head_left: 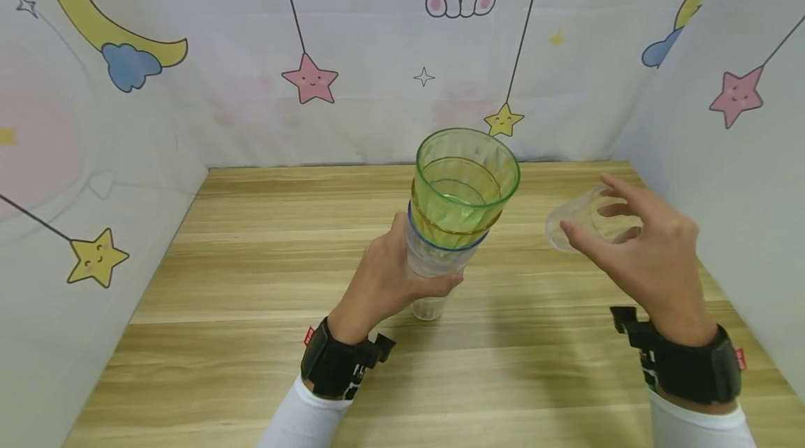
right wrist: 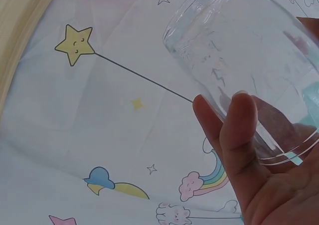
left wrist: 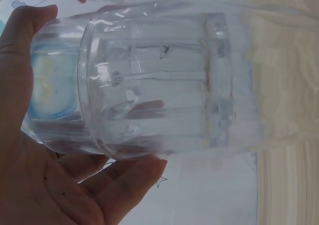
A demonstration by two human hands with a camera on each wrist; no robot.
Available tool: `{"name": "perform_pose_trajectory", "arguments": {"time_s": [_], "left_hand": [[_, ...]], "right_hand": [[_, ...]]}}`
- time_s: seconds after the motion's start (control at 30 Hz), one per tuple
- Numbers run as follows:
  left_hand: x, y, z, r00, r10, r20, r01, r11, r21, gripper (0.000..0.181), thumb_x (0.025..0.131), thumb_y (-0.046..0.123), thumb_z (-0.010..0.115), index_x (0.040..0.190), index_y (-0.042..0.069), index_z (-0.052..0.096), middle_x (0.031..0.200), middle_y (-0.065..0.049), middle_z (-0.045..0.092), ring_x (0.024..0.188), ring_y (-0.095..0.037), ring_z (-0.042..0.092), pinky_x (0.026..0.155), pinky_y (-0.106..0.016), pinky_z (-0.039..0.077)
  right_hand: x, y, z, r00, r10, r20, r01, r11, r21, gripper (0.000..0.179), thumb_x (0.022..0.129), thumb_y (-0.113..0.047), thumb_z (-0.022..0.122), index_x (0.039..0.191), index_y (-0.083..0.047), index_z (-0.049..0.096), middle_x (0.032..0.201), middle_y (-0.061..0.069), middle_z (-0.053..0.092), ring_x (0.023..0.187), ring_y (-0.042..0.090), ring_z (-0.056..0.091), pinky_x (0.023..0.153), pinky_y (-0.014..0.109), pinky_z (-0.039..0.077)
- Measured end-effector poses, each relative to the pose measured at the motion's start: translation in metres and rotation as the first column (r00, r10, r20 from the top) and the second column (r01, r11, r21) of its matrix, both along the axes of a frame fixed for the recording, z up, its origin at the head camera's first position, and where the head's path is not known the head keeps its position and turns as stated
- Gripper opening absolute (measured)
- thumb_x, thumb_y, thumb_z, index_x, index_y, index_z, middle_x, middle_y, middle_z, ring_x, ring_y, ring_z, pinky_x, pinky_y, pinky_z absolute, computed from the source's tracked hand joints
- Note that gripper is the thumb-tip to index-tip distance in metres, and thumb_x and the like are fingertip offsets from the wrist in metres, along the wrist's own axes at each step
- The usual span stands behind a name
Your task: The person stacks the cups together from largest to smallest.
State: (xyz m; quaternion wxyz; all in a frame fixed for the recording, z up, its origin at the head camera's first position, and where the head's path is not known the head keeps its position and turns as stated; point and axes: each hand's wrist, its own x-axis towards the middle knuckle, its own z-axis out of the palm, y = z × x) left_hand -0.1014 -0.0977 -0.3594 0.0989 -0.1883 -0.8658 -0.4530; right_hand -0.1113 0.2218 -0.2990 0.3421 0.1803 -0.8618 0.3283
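My left hand (head_left: 386,270) grips a tilted stack of nested see-through cups around its lower, clear part (head_left: 430,263). On top sits a green cup (head_left: 434,193), its mouth turned up, with an amber rim and a blue rim below it. The stack's clear bottom end (head_left: 429,309) shows beneath the hand. Up close in the left wrist view, clear ribbed cup walls (left wrist: 164,85) fill the picture. To the right, my right hand (head_left: 654,249) holds a single clear cup (head_left: 562,224), tilted, between thumb and fingers. The right wrist view shows that cup (right wrist: 214,45) against the fingers.
Both hands are over a wood-grain tabletop (head_left: 251,294). White cloth walls printed with stars and moons stand at the back (head_left: 377,126), left (head_left: 38,336) and right (head_left: 755,210).
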Motion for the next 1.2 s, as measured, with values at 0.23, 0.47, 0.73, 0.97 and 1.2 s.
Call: {"name": "perform_pose_trajectory", "arguments": {"time_s": [0.23, 0.47, 0.73, 0.97, 1.2], "left_hand": [[0.0, 0.0, -0.001, 1.0, 0.001, -0.003, -0.001, 1.0, -0.004, 0.083, 0.069, 0.045, 0.091, 0.131, 0.016, 0.042, 0.107, 0.006, 0.062, 0.097, -0.009, 0.064, 0.077, -0.034, 0.055], [0.0, 0.0, -0.001, 1.0, -0.002, -0.002, 0.002, 1.0, 0.001, 0.082, 0.069, 0.044, 0.091, 0.13, 0.017, 0.043, 0.107, 0.007, 0.063, 0.097, -0.008, 0.063, 0.077, -0.034, 0.055], [0.001, 0.002, -0.002, 1.0, -0.01, 0.0, 0.01, 1.0, 0.011, 0.083, 0.069, 0.044, 0.091, 0.13, 0.017, 0.043, 0.107, 0.007, 0.063, 0.097, -0.008, 0.063, 0.077, -0.034, 0.055], [0.001, 0.001, -0.001, 1.0, 0.013, -0.005, -0.013, 1.0, 0.003, 0.083, 0.067, 0.044, 0.092, 0.129, 0.017, 0.043, 0.106, 0.006, 0.063, 0.096, -0.01, 0.064, 0.077, -0.035, 0.054], [0.001, 0.0, -0.001, 1.0, 0.015, -0.005, -0.015, 1.0, -0.001, 0.084, 0.068, 0.045, 0.092, 0.13, 0.017, 0.043, 0.108, 0.007, 0.062, 0.097, -0.01, 0.064, 0.078, -0.035, 0.054]], "right_hand": [[0.0, -0.001, 0.003, 1.0, 0.008, -0.015, -0.008, 1.0, -0.017, 0.072, 0.065, -0.013, 0.092, 0.132, -0.008, 0.068, 0.109, 0.014, 0.073, 0.089, -0.012, 0.06, 0.065, 0.003, 0.043], [0.001, -0.003, 0.008, 1.0, 0.001, -0.029, -0.002, 0.999, -0.052, 0.072, 0.062, -0.01, 0.094, 0.129, -0.007, 0.07, 0.113, 0.017, 0.072, 0.088, -0.014, 0.061, 0.065, 0.003, 0.043], [0.008, -0.004, 0.012, 0.999, 0.014, -0.043, -0.016, 0.999, -0.042, 0.073, 0.064, -0.011, 0.092, 0.133, -0.011, 0.068, 0.119, 0.014, 0.071, 0.089, -0.012, 0.061, 0.065, 0.004, 0.044], [0.011, -0.004, 0.02, 0.997, 0.023, -0.07, -0.025, 0.999, -0.025, 0.073, 0.065, -0.01, 0.092, 0.133, -0.011, 0.067, 0.116, 0.014, 0.072, 0.089, -0.011, 0.062, 0.066, 0.004, 0.044], [0.01, -0.004, 0.025, 0.997, 0.025, -0.073, -0.027, 0.999, -0.032, 0.072, 0.065, -0.009, 0.092, 0.132, -0.01, 0.067, 0.113, 0.015, 0.073, 0.088, -0.01, 0.063, 0.065, 0.004, 0.044]]}}
